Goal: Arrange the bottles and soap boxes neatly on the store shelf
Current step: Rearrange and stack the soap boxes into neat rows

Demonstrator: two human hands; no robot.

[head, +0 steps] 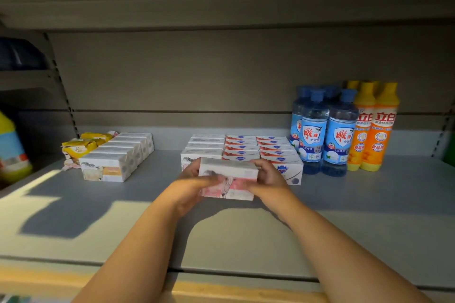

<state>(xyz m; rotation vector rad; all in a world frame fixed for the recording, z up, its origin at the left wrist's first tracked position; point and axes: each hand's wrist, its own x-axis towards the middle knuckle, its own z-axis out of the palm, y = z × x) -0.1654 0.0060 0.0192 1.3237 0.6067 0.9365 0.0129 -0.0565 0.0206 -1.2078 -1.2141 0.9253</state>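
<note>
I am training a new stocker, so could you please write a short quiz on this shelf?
1. True or false: the left hand and right hand both hold the pink box.
2. Which bottles stand right of the blue bottles? A green, B orange, C red.
3. Fill in: the yellow packets lie ___ of the white box row.
Key: 1 true; 2 B, the orange bottles; 3 left.

Soap boxes mid-shelf, bottles to their right, packets far left.
</note>
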